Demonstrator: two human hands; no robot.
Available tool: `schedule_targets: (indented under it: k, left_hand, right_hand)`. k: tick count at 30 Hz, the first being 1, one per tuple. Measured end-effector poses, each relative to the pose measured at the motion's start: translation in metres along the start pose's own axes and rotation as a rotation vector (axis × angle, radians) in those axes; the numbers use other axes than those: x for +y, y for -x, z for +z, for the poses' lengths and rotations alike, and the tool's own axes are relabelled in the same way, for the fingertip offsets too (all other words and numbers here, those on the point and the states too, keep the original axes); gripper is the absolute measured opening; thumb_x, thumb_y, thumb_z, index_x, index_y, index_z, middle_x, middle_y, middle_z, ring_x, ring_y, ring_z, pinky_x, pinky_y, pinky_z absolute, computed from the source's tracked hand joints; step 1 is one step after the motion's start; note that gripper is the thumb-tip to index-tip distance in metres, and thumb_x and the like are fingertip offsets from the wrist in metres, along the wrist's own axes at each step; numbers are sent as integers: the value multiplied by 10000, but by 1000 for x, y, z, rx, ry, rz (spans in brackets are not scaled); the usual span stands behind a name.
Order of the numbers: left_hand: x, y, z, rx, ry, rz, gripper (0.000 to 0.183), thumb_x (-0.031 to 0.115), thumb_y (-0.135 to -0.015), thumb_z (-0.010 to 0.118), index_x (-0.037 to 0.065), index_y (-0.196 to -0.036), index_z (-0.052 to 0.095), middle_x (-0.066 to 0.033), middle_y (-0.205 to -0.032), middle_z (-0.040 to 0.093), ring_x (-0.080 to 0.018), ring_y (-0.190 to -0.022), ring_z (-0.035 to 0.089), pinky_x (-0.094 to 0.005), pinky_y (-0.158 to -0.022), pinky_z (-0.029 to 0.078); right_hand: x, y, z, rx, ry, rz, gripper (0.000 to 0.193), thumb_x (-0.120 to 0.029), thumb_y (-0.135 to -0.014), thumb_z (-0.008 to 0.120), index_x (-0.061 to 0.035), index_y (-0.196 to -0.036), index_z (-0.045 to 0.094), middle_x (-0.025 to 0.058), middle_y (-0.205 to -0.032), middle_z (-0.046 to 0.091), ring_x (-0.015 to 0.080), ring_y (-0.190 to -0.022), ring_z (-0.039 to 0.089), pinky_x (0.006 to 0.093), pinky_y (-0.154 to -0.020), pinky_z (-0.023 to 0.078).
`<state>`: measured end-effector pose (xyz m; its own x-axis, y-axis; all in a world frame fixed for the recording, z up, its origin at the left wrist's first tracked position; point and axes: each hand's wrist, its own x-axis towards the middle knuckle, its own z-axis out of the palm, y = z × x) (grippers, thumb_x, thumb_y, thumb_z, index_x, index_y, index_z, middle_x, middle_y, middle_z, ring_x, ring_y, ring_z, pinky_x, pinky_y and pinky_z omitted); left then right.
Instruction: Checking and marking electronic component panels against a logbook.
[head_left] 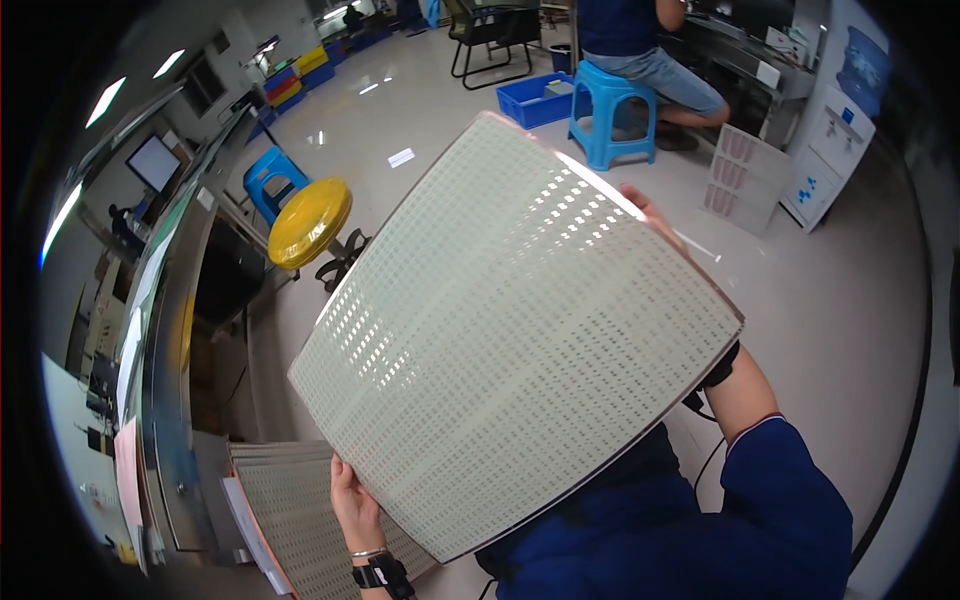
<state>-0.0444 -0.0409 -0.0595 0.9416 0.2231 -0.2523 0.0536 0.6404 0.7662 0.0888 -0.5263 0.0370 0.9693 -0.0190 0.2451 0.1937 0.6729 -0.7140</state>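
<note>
A large, thin, pale grey-green panel [520,330], which looks like a circuit board panel, is held up tilted in front of me. Rows of small metallic pads cover it, and some glint in the light. My left hand [355,505] grips its lower left edge, fingers partly hidden behind it. My right hand [652,212] is closed on the upper right edge; only some fingers show past the rim, and the panel hides the rest. Below my left hand lies a stack of similar panels [285,500], with pale sheets along its left side.
A long workbench [170,400] runs along my left. Ahead stand a yellow round stool [310,222], a blue plastic stool [272,182] and a blue crate [535,100]. A person sits on another blue stool [612,110]. A water dispenser [835,150] and a leaning panel [745,180] stand at right.
</note>
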Motion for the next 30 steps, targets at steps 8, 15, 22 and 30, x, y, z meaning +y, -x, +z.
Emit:
schedule_targets:
  k: [8,15,22,30]
  left_hand:
    - [-11,-1,-18,90,-59,-36,356,99,-984,324,-9,-1318,382,-143,-1274,505,-223,-1149,528,-346,-959,479]
    - [-15,3,-33,105,-4,-2,332,98,-982,330,-14,-1286,402,-143,-1242,527,-217,-1127,541,-347,-973,465]
    - [-22,5,-31,106,50,54,304,87,-978,340,-17,-1255,413,-143,-1236,526,-213,-1119,542,-346,-964,465]
    - [-25,11,-37,148,70,106,317,92,-972,368,-14,-1267,413,-145,-1226,536,-222,-1135,530,-374,-977,448]
  right_hand:
    - [6,-2,19,113,-70,157,340,-236,-947,516,-53,-1224,439,101,-1115,537,171,-1025,602,256,-866,530]
    - [9,4,21,65,-23,178,356,-228,-960,477,-51,-1265,427,110,-1156,527,165,-1090,561,281,-905,510]
    - [2,6,27,104,119,136,399,-241,-949,484,-29,-1279,410,148,-1165,527,206,-1113,550,308,-912,510]
    - [2,6,53,110,392,134,520,-326,-940,491,-3,-1335,390,175,-1264,501,235,-1146,530,344,-958,459]
